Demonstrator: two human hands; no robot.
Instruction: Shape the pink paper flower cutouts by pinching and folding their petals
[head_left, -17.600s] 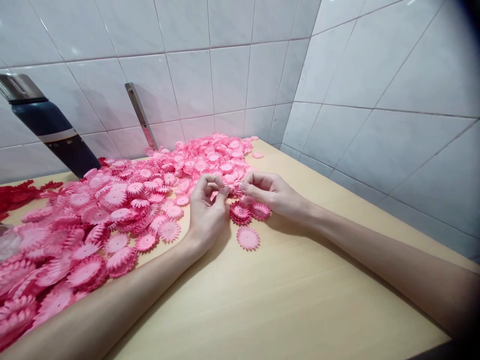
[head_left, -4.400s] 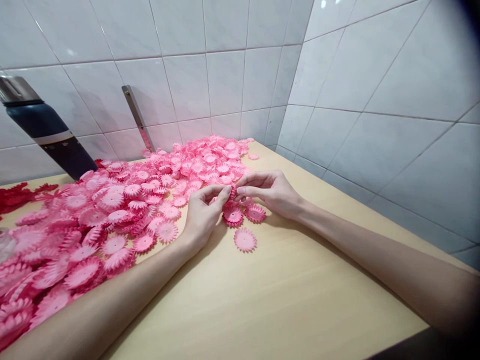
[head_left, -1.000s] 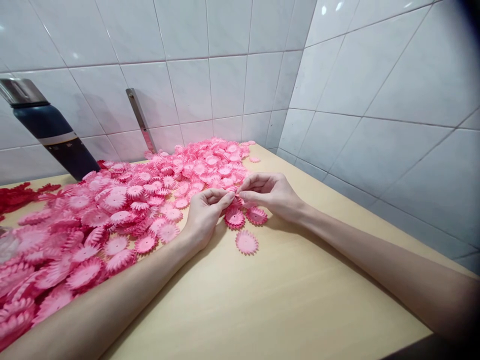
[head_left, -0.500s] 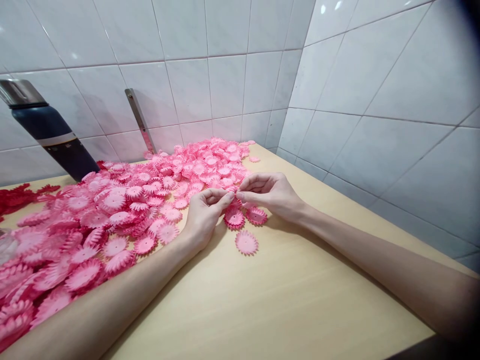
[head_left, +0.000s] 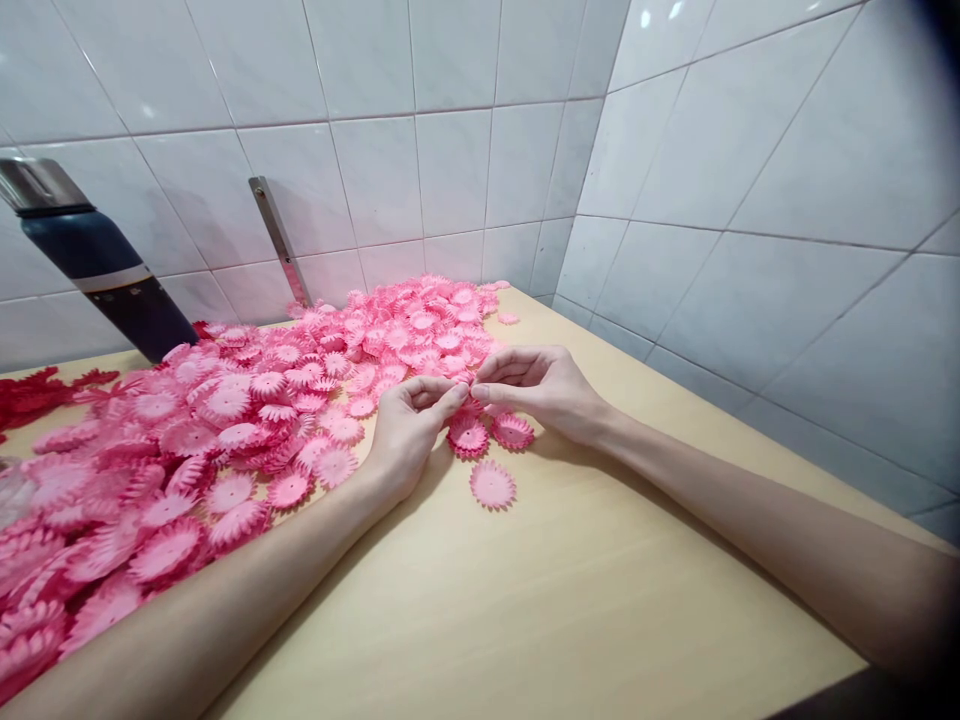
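My left hand (head_left: 412, 430) and my right hand (head_left: 544, 390) meet over the table, fingertips nearly touching. Each thumb is pressed to its fingers in a pinch on a small pink piece (head_left: 466, 380), mostly hidden by the fingers. Just below them lie two darker pink scalloped discs, one at the left (head_left: 468, 436) and one at the right (head_left: 513, 431). A paler pink disc (head_left: 493, 484) rests flat nearer to me. To the left of my hands spreads a large heap of pink petal discs (head_left: 232, 400).
A dark blue bottle (head_left: 112, 275) with a metal cap stands at the left, behind the heap. Red pieces (head_left: 34, 395) lie at the far left. A metal strip (head_left: 277, 235) leans on the tiled wall (head_left: 375, 180). The wooden table (head_left: 450, 620) reaches both walls.
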